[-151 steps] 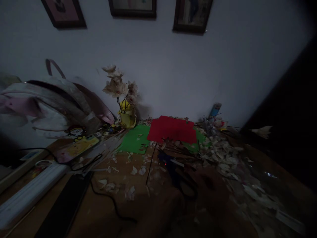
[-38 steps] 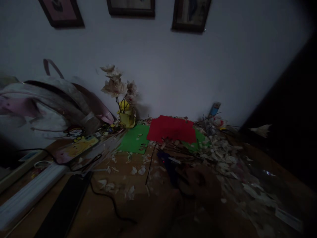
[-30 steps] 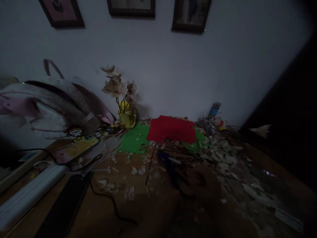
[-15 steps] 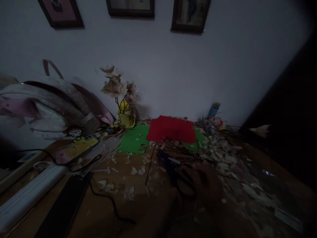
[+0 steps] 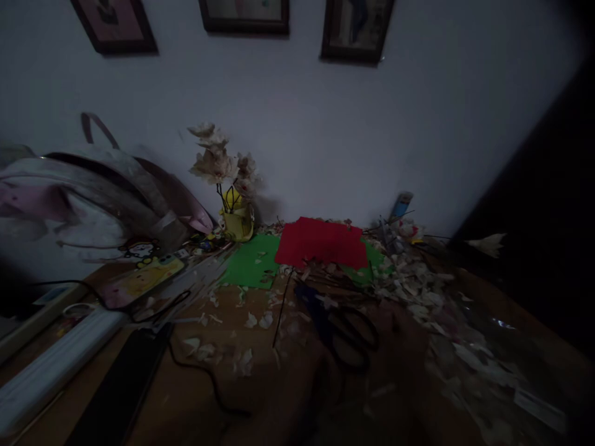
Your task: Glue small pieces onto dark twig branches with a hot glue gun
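Dark-handled scissors point(image 5: 320, 316) lie on the wooden table point(image 5: 195, 384), blades toward the red sheet point(image 5: 320, 244) and both finger loops in sight. My right hand point(image 5: 403, 337) is just right of the loops, apart from them or barely touching; its fingers are too dark to make out. Low in the middle, my left hand point(image 5: 300, 381) is a dim shape near the table's front, below the scissors, and what it may hold is hidden. Beside the blades a thin dark stick point(image 5: 282, 310) lies among pale petal-like scraps point(image 5: 266, 319).
Green sheets point(image 5: 251, 263) lie under the red one. A yellow pot point(image 5: 238, 224) holds pale flowers point(image 5: 214, 164). Scraps are heaped point(image 5: 418, 291) on the right. A backpack point(image 5: 102, 204), a phone-like case point(image 5: 146, 282), a white strip point(image 5: 60, 365) and a black cable point(image 5: 211, 378) occupy the left.
My right hand has drawn off the scissors' handles toward the right, uncovering both loops. The scissors now rest on the table. My left hand has shifted slightly left and down.
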{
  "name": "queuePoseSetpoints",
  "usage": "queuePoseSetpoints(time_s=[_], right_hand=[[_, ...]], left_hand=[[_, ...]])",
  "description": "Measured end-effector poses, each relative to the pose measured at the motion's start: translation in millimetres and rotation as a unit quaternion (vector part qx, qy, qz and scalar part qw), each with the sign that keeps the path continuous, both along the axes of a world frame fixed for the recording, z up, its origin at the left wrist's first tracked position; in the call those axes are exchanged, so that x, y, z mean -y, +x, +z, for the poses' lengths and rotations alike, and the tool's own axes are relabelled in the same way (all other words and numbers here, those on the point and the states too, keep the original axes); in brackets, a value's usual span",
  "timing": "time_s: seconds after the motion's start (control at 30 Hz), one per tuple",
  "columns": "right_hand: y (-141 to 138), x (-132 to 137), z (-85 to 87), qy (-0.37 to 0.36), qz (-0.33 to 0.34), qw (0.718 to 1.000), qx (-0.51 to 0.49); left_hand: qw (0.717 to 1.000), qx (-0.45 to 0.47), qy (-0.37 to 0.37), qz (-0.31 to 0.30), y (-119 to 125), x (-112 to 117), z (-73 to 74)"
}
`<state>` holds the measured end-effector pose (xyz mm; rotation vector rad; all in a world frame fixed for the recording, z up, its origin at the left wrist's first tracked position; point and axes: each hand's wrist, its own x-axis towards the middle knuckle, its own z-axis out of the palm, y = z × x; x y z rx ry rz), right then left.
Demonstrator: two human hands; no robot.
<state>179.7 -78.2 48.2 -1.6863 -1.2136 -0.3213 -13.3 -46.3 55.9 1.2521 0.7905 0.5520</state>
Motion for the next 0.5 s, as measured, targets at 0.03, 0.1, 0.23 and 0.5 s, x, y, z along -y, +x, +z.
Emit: queuePoseSetpoints(time_s=[0.03,0.1,0.23,0.5], right_hand=[[4.7,-0.6,2.1,-0.002,-0.025,0.999,-0.034],[13.7,-1.9,7.7,0.011,-0.066,0.992,-0.103],[26.3,-4.6,15.1,0.057,-0.096,0.984,-0.142],[33.3,-10.7,-6.4,-0.042,-0.062,0.996,-0.055]], left_hand=[[1.0,-0.005,-0.002,0.006,0.5,-0.3,-0.9],[1.0,-0.018,-0.004,0.019,2.9,-1.9,-2.2],[0.998,-0.036,0.002,0.046,7.1,-9.2,-3.7],[0.976,-0.058,0.037,0.208,-11.2,-50.1,-31.7]])
